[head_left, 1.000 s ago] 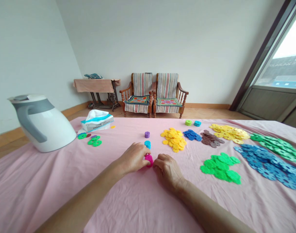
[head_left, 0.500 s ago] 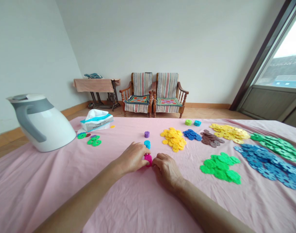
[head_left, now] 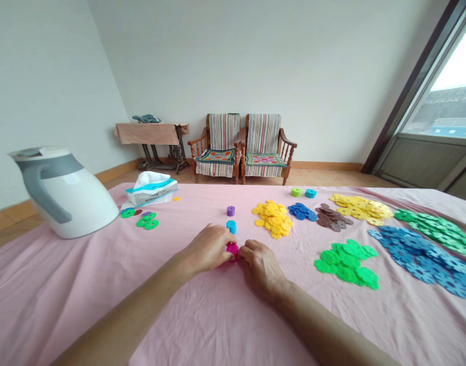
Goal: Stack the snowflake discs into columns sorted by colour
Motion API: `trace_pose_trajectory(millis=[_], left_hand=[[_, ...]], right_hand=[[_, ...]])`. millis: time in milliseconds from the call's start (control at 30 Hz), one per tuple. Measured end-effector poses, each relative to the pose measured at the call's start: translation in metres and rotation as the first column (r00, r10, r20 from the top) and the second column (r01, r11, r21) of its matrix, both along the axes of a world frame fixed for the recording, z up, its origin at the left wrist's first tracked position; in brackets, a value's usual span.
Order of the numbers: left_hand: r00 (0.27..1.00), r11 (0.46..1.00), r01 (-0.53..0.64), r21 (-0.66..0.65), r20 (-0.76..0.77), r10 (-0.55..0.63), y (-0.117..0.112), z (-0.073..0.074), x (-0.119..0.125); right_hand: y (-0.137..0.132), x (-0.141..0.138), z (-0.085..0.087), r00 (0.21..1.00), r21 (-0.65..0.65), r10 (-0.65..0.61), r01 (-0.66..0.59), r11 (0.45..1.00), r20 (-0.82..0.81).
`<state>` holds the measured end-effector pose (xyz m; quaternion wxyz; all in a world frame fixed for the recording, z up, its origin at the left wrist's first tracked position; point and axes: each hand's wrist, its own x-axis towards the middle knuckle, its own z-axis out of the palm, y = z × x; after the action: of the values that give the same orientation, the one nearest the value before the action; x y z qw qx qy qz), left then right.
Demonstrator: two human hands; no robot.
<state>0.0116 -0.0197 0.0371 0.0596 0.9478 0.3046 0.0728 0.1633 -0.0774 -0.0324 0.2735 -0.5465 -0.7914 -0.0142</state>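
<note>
My left hand point(head_left: 208, 249) and my right hand point(head_left: 260, 267) meet at the middle of the pink tablecloth point(head_left: 103, 284). Both pinch a small stack of magenta snowflake discs point(head_left: 232, 250) from either side, fingers curled round it. Just beyond the stack stands a cyan disc stack point(head_left: 231, 226), and farther back a purple one point(head_left: 230, 210). A yellow pile of discs point(head_left: 273, 217) lies to the right of these.
A white electric kettle point(head_left: 65, 193) stands far left, a tissue pack point(head_left: 152, 187) behind it, green discs point(head_left: 148, 221) nearby. To the right lie green point(head_left: 347, 264), blue point(head_left: 424, 256), brown point(head_left: 332, 217), yellow point(head_left: 360, 207) and small blue point(head_left: 302, 211) piles. Two wooden armchairs point(head_left: 240, 150) stand by the wall.
The two hands have closed in a little tighter on the magenta stack, so less of it shows. Nothing else on the table has moved.
</note>
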Motion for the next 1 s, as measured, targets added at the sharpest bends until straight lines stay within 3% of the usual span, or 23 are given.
trace_pose_trajectory(millis=[167, 367, 700, 1000], left_hand=[[0.999, 1.0, -0.025, -0.015, 0.029, 0.026, 0.002, 0.001, -0.003], [0.996, 0.997, -0.051, -0.057, 0.066, 0.054, 0.005, 0.006, -0.012], [0.998, 1.0, 0.006, 0.009, 0.058, -0.006, 0.002, -0.004, -0.008], [0.999, 1.0, -0.011, -0.026, 0.045, 0.012, 0.002, -0.003, -0.006]], right_hand=[[-0.001, 0.002, 0.001, 0.994, -0.044, 0.005, -0.01, 0.999, -0.109], [0.004, 0.006, 0.002, 0.945, -0.118, -0.141, 0.11, 0.987, -0.296], [0.003, 0.005, 0.004, 0.96, -0.134, -0.084, 0.05, 0.99, -0.267], [0.002, 0.003, 0.004, 0.967, -0.119, -0.062, 0.033, 0.992, -0.247]])
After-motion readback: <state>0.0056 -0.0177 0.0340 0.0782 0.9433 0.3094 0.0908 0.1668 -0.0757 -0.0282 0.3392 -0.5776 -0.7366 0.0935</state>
